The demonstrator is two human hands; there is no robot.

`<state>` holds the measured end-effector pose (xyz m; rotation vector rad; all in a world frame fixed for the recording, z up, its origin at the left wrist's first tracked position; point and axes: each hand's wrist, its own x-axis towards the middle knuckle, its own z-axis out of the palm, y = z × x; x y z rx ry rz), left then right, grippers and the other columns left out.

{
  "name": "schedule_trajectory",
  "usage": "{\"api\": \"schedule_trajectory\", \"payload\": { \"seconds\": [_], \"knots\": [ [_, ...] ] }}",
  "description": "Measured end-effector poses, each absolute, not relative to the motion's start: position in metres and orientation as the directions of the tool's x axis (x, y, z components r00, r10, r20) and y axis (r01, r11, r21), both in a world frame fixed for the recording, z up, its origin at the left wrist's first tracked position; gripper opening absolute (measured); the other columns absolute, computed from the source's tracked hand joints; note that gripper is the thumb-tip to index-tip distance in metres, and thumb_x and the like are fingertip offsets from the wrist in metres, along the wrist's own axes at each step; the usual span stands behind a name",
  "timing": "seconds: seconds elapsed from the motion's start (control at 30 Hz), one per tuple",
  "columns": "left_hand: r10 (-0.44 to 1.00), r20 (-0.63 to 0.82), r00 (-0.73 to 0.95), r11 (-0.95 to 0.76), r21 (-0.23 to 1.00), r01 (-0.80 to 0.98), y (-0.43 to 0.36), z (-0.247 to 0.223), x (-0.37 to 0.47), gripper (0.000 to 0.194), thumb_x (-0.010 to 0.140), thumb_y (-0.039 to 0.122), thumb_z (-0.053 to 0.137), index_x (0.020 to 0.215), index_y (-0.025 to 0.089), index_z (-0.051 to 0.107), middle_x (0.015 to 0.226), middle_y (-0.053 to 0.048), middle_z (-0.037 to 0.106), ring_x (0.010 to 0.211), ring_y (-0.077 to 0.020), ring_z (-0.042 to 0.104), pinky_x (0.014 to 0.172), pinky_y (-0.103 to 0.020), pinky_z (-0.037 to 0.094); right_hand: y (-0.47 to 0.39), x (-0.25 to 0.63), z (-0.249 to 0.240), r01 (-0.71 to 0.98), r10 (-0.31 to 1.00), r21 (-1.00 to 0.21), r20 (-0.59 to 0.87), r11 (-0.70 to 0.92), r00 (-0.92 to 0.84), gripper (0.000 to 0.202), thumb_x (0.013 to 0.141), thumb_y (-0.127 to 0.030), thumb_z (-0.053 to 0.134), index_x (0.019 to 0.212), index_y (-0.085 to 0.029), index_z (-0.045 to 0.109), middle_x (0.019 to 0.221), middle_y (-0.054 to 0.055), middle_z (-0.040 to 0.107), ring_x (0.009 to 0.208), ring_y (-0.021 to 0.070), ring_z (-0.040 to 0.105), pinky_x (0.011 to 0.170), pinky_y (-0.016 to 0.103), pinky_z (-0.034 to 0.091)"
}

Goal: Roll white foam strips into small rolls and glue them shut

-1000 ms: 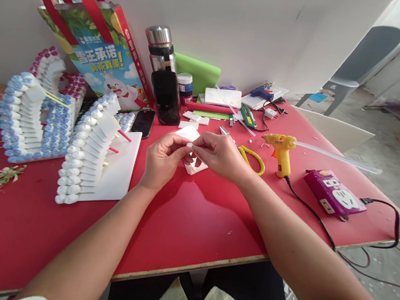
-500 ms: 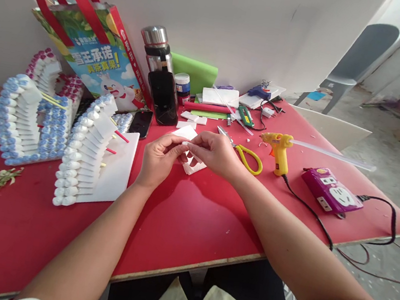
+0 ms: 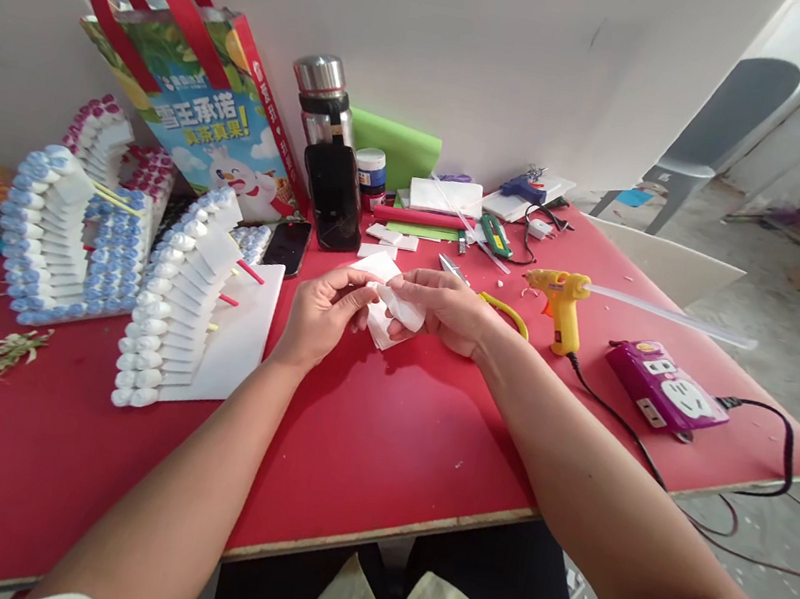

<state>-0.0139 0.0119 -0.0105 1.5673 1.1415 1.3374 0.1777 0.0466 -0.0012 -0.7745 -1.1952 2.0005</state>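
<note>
Both forearms reach forward over the red table (image 3: 373, 467), converging toward its middle. The left hand (image 3: 319, 319) is turned inward, fingers curled, thumb and forefinger pressed together on a thin, soft white piece (image 3: 407, 311). The right hand (image 3: 448, 309) lies close opposite, wrist nearly level, thumb and fingers likewise pinching the piece, which hangs loosely beneath its fingertips. The piece is therefore held between the two hands, in front of the white sheets (image 3: 379, 335). Yellow-handled cutters (image 3: 511, 314), partly hidden, lie just beyond the right wrist; the white model (image 3: 175, 309) stands left of the left hand.
</note>
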Motion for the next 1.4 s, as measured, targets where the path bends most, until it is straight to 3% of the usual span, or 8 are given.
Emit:
{"api": "schedule_trajectory", "payload": {
  "seconds": [0.1, 0.27, 0.5, 0.63, 0.93, 1.03, 1.23, 1.4],
  "knots": [
    [0.955, 0.291, 0.057, -0.297, 0.944, 0.146, 0.013, -0.011, -0.015, 0.021, 0.085, 0.037, 0.072, 0.094, 0.017, 0.074, 0.064, 0.000, 0.061, 0.050, -0.0095, 0.051, 0.053, -0.024, 0.042, 0.048, 0.179, -0.003, -0.193, 0.798, -0.935, -0.131, -0.296, -0.588, 0.039, 0.072, -0.040, 0.085, 0.093, -0.015, 0.063, 0.078, 0.006, 0.072, 0.061, 0.0187, 0.070, 0.064, 0.038, 0.064],
    [0.956, 0.289, 0.041, -0.292, 0.951, 0.100, 0.014, -0.014, -0.014, 0.020, 0.084, 0.035, 0.073, 0.094, 0.017, 0.074, 0.059, 0.001, 0.059, 0.049, -0.0088, 0.049, 0.053, -0.023, 0.041, 0.047, 0.177, -0.004, -0.128, 0.859, -0.982, -0.056, -0.140, -0.509, 0.043, 0.066, -0.043, 0.088, 0.088, -0.015, 0.064, 0.074, 0.003, 0.070, 0.061, 0.0162, 0.069, 0.062, 0.030, 0.061],
    [0.964, 0.264, -0.030, -0.262, 0.963, 0.067, 0.017, -0.019, -0.012, 0.022, 0.080, 0.036, 0.077, 0.092, 0.018, 0.075, 0.058, 0.001, 0.060, 0.048, -0.0090, 0.050, 0.050, -0.022, 0.040, 0.037, 0.167, -0.001, 0.133, 0.916, -0.967, 0.156, 0.219, -0.371, 0.027, 0.082, -0.042, 0.072, 0.085, -0.017, 0.065, 0.072, 0.003, 0.069, 0.059, 0.0168, 0.069, 0.055, 0.025, 0.053],
    [0.962, 0.271, -0.040, -0.268, 0.961, 0.060, 0.017, -0.019, -0.013, 0.022, 0.080, 0.036, 0.077, 0.092, 0.018, 0.075, 0.059, 0.001, 0.061, 0.049, -0.0092, 0.050, 0.050, -0.022, 0.040, 0.035, 0.165, -0.002, 0.247, 0.917, -0.921, 0.210, 0.302, -0.339, 0.026, 0.086, -0.045, 0.067, 0.087, -0.019, 0.065, 0.074, 0.003, 0.070, 0.063, 0.0163, 0.070, 0.056, 0.023, 0.049],
    [0.940, 0.327, -0.094, -0.320, 0.944, 0.088, 0.014, -0.022, -0.005, 0.018, 0.080, 0.033, 0.077, 0.089, 0.018, 0.073, 0.056, 0.003, 0.059, 0.048, -0.0094, 0.052, 0.050, -0.022, 0.042, 0.030, 0.163, -0.002, 0.310, 0.907, -0.863, 0.322, 0.399, -0.270, 0.023, 0.086, -0.036, 0.062, 0.073, -0.018, 0.061, 0.064, 0.001, 0.064, 0.056, 0.0131, 0.062, 0.053, 0.022, 0.041],
    [0.933, 0.346, -0.103, -0.342, 0.938, 0.055, 0.013, -0.020, -0.005, 0.019, 0.077, 0.032, 0.079, 0.088, 0.018, 0.072, 0.058, 0.003, 0.062, 0.049, -0.0106, 0.055, 0.052, -0.024, 0.046, 0.028, 0.163, -0.001, 0.301, 0.880, -0.840, 0.366, 0.452, -0.303, 0.019, 0.087, -0.033, 0.060, 0.076, -0.018, 0.065, 0.064, 0.000, 0.064, 0.060, 0.0128, 0.061, 0.056, 0.022, 0.040],
    [0.941, 0.339, -0.024, -0.339, 0.941, 0.001, 0.014, -0.012, -0.013, 0.019, 0.071, 0.026, 0.084, 0.083, 0.019, 0.072, 0.067, 0.001, 0.065, 0.052, -0.0121, 0.060, 0.052, -0.025, 0.050, 0.030, 0.171, 0.003, 0.184, 0.799, -0.826, 0.420, 0.533, -0.431, 0.021, 0.089, -0.034, 0.059, 0.081, -0.017, 0.068, 0.069, 0.000, 0.066, 0.062, 0.0120, 0.061, 0.060, 0.022, 0.041],
    [0.927, 0.369, 0.067, -0.366, 0.929, -0.056, 0.016, -0.011, -0.016, 0.020, 0.067, 0.021, 0.086, 0.078, 0.019, 0.069, 0.081, 0.000, 0.065, 0.056, -0.0105, 0.059, 0.050, -0.024, 0.049, 0.030, 0.174, 0.004, 0.197, 0.782, -0.813, 0.415, 0.548, -0.464, 0.018, 0.089, -0.032, 0.061, 0.082, -0.017, 0.068, 0.065, -0.001, 0.065, 0.059, 0.0118, 0.062, 0.060, 0.022, 0.041]
  ]
}}
